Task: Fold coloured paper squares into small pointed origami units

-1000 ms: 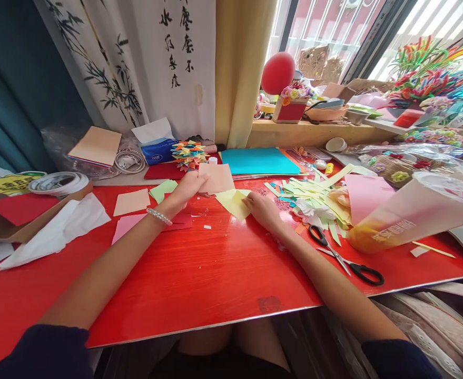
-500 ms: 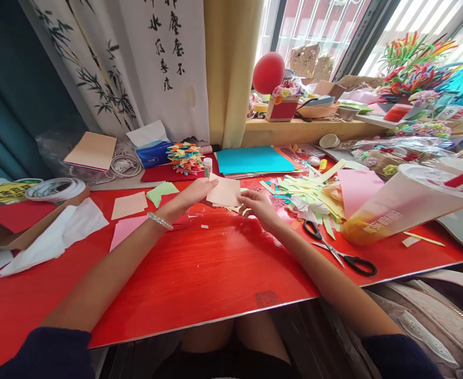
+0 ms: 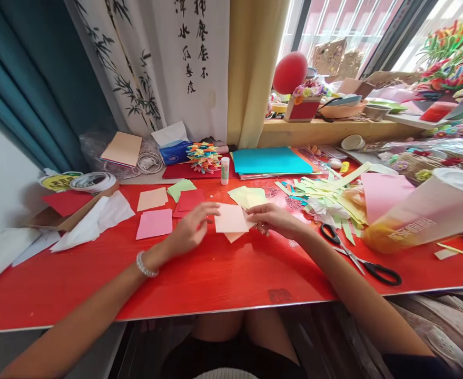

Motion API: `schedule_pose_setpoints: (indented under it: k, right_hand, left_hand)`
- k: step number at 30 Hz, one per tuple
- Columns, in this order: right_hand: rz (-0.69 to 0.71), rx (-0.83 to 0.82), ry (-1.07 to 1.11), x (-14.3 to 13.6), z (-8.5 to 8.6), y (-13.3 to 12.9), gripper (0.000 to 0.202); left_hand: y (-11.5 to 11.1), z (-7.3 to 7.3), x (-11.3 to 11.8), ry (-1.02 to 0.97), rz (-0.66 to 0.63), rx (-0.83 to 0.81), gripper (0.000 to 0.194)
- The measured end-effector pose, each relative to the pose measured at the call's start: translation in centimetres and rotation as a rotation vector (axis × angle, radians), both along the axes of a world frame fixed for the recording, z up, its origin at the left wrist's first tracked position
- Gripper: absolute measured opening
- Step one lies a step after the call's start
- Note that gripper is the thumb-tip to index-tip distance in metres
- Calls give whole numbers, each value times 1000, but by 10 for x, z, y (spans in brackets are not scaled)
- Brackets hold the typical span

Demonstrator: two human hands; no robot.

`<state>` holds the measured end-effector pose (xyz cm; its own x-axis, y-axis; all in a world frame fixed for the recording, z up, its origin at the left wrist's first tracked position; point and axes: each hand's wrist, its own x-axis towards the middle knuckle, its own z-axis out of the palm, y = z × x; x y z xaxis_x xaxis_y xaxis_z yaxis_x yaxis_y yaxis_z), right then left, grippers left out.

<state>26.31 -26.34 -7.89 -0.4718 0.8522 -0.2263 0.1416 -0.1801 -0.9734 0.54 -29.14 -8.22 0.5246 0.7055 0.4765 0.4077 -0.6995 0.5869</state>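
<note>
Several pale peach paper squares [image 3: 231, 218], slightly fanned out, are held low over the red table. My left hand [image 3: 189, 229], with a beaded bracelet at the wrist, has its fingertips closed at their left edge. At the right edge, my right hand [image 3: 273, 218] pinches the squares between thumb and fingers. One corner of a lower square points toward me. Just behind lie pale yellow-green paper squares [image 3: 249, 196]. Left of them are red squares [image 3: 189, 201], pink squares [image 3: 154, 223], peach squares [image 3: 152, 199] and green squares [image 3: 181, 188].
A glue stick [image 3: 225, 171] stands upright behind the papers. Scissors [image 3: 360, 258] lie at right, beside paper strips [image 3: 334, 195] and a large drink cup [image 3: 421, 216]. Blue sheets [image 3: 271, 160] and a folded-paper ball [image 3: 203, 157] are at the back; a cardboard box [image 3: 73, 216] stands at left.
Both hands have brought the peach squares lower and nearer to me, fanning them apart. The left hand has shifted to their left edge. The view has turned left.
</note>
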Motion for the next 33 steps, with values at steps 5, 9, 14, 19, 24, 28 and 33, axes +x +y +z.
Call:
schedule_pose_setpoints:
  k: [5, 9, 14, 19, 24, 28, 33]
  right_hand:
    - [29, 125, -205, -8, 2, -9, 36]
    - [-167, 489, -455, -16, -4, -13, 29]
    - [-205, 210, -150, -25, 0, -19, 48]
    - [-97, 164, 110, -29, 8, -27, 33]
    - [-8, 186, 173, -29, 7, -31, 24]
    - [16, 180, 217, -32, 5, -33, 28]
    - [80, 185, 189, -38, 6, -37, 29]
  left_hand:
    - [0, -21, -8, 364, -82, 303, 38]
    - [-2, -11, -11, 282, 96, 442, 33]
    - [-12, -8, -9, 206, 105, 603, 41]
    - [-17, -9, 8, 134, 88, 475, 29]
    - [-20, -2, 21, -44, 181, 14, 17]
    - [-22, 1, 24, -119, 236, -242, 22]
    - [-25, 1, 23, -175, 285, -358, 27]
